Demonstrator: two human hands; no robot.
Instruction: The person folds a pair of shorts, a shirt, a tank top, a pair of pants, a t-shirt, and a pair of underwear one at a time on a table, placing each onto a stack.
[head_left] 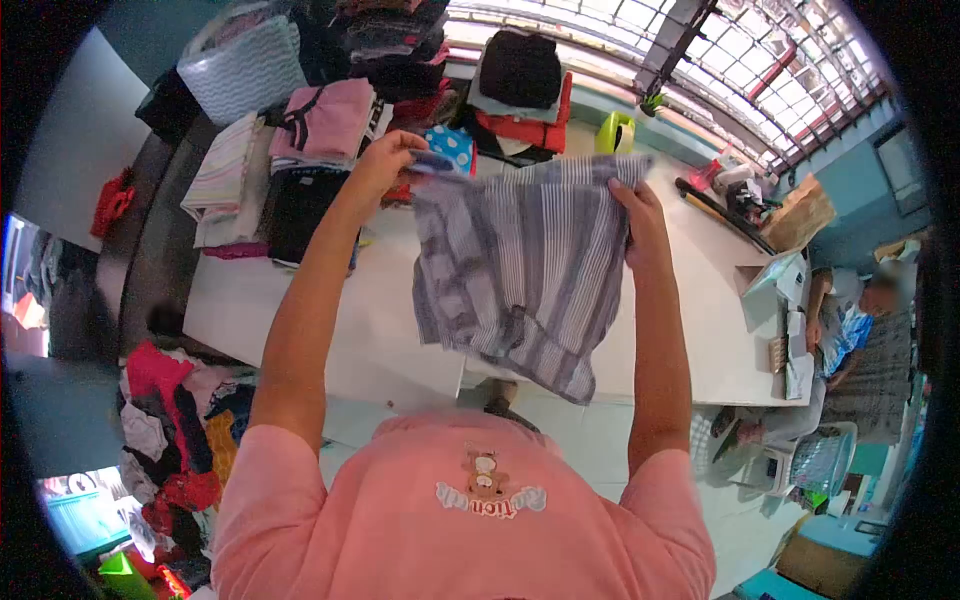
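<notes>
A grey and white striped garment [540, 250] hangs spread out in front of me, above the white table; its exact kind is hard to tell. My left hand [388, 160] pinches its upper left corner, near a pink folded pile [325, 115] and a blue polka-dot cloth [450, 148]. At the upper right edge, my right hand [640, 208] grips the fabric between thumb and fingers. The cloth's lower end droops freely toward my chest, with its right side hanging lowest.
The white table [710, 310] carries folded clothes along its back and left, including a dark stack [518, 70]. Loose clothes [175, 430] lie heaped at the lower left. Another person [850, 310] sits at the right end, near a plastic basket [822, 458]. Barred windows are behind.
</notes>
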